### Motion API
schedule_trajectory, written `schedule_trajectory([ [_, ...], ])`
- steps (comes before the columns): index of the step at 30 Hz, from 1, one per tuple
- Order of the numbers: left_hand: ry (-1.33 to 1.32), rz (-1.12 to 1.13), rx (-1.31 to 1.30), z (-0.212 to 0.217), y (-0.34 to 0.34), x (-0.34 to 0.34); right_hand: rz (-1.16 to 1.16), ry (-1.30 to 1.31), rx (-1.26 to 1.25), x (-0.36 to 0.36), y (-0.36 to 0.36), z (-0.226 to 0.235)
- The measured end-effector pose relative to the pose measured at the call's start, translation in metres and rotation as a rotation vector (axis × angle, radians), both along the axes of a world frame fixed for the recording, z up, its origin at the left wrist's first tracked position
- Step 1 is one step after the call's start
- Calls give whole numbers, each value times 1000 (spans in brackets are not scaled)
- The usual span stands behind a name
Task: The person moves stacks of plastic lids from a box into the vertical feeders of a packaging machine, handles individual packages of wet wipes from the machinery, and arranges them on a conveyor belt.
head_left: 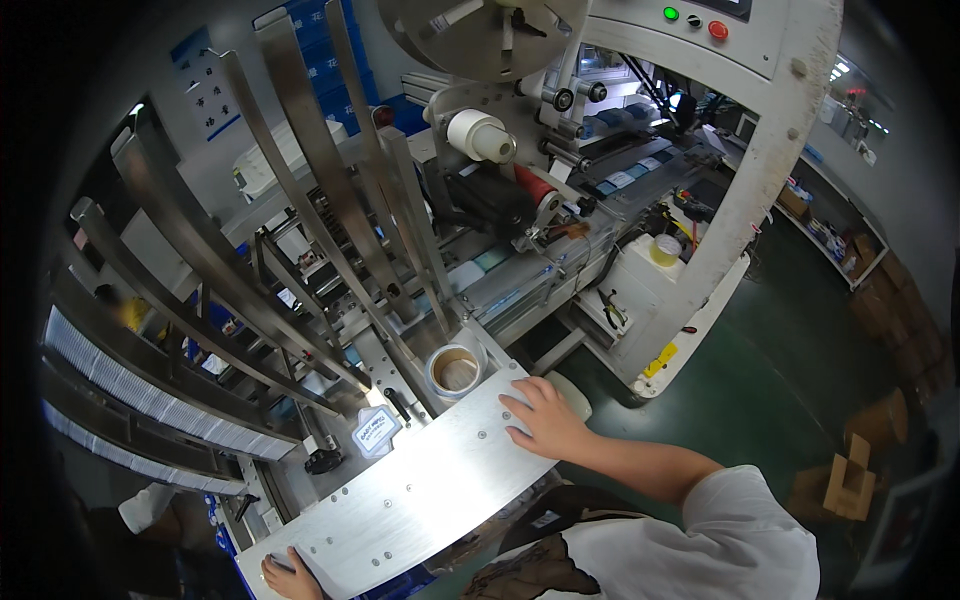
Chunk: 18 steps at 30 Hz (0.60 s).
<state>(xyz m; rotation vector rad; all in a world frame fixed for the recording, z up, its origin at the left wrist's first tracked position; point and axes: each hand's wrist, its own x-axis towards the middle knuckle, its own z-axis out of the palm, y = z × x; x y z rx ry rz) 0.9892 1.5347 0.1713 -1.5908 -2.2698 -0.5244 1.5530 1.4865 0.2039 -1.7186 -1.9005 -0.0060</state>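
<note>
"Where is the metal board [440, 490]?"

"Right in front of the person, running slantwise across the low part of the view."

"What is the right hand [545, 415] doing?"

"It lies on the board's right end with its fingers apart, holding nothing."

"And the left hand [290, 578]?"

"It touches the other end. The bottom edge cuts it off, so nobody can tell how wide it is or if it grips."

"What else is near?"

"A white card [377, 431] and a tape roll [437, 376], just behind the board. Tall bars [325, 150] hide parts of the machine."
</note>
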Motion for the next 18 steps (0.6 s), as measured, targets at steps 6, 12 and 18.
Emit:
schedule_trajectory([
  [6,-97,4,-28,-3,-7,-4,12,2,-54,-4,-1,-1],
  [12,-61,-18,9,4,-1,7,-8,-38,-35,0,-2,1],
  [18,-75,18,-8,-2,-3,-1,11,-21,-22,-1,1,-1],
])
